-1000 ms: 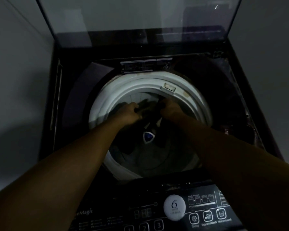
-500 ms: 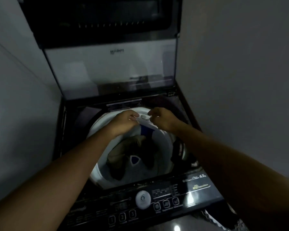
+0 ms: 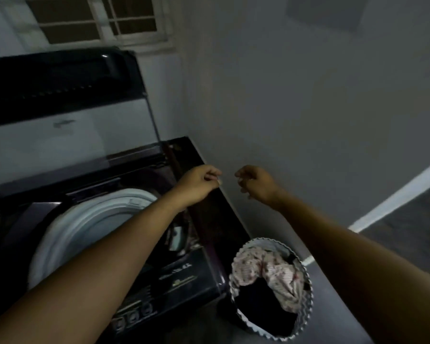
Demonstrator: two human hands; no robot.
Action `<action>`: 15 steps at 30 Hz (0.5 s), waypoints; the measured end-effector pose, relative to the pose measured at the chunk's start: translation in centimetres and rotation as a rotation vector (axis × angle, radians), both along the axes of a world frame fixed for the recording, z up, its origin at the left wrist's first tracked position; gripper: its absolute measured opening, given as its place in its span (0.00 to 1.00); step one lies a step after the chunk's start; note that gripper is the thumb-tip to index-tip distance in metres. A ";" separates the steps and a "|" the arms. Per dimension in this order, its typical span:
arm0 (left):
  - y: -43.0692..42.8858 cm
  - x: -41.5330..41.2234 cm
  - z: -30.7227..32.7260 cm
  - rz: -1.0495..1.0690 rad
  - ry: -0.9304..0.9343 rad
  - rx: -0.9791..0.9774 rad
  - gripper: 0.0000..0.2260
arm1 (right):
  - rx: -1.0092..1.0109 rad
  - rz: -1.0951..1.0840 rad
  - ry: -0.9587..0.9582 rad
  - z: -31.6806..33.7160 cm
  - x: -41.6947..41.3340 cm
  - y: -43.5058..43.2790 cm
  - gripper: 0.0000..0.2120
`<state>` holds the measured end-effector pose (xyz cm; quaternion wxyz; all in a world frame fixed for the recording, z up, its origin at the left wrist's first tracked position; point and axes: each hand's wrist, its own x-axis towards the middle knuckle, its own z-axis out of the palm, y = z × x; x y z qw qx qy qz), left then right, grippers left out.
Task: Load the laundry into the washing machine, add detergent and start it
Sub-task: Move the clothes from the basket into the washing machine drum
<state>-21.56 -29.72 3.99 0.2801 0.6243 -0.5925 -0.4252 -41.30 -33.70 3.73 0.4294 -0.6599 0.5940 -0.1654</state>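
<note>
The dark top-loading washing machine [image 3: 204,219] stands at the left with its lid [image 3: 60,115] raised and its white drum rim [image 3: 90,214] showing. A round laundry basket [image 3: 305,291] sits on the floor to the machine's right, holding a pale patterned garment [image 3: 268,269] and a dark garment [image 3: 261,304]. My left hand [image 3: 199,181] hovers over the machine's right edge with fingers curled and nothing in it. My right hand [image 3: 255,182] is beside it in front of the wall, fingers loosely curled, holding nothing.
A grey wall [image 3: 308,108] runs close along the machine's right side. A barred window [image 3: 97,18] is above the lid. The control panel [image 3: 134,311] with buttons lies at the machine's front. Dark floor with a white skirting strip [image 3: 395,194] extends to the right.
Both hands have come up out of the drum and moved right, past the machine's right edge. My view has swung right and the laundry basket has come into sight.
</note>
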 end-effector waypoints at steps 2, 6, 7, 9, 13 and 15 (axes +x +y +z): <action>-0.7 -4.3 -2.2 -0.036 0.018 0.047 0.13 | 0.052 -0.053 0.007 -2.5 -4.3 0.0 0.14; -1.6 -11.9 -8.1 -0.087 0.050 0.152 0.14 | 0.129 -0.103 0.064 -8.6 -11.8 0.4 0.13; -1.7 -13.5 -9.8 -0.094 0.051 0.189 0.14 | 0.158 -0.114 0.084 -10.3 -13.4 0.6 0.14; -1.8 -16.3 -13.2 -0.094 0.052 0.257 0.15 | 0.204 -0.132 0.120 -14.1 -16.2 0.8 0.15; -1.1 -20.1 -20.8 -0.062 0.012 0.381 0.14 | 0.275 -0.090 0.215 -21.3 -19.5 2.4 0.17; -0.5 -21.1 -25.1 -0.039 -0.023 0.438 0.12 | 0.283 -0.054 0.250 -25.3 -20.4 3.3 0.15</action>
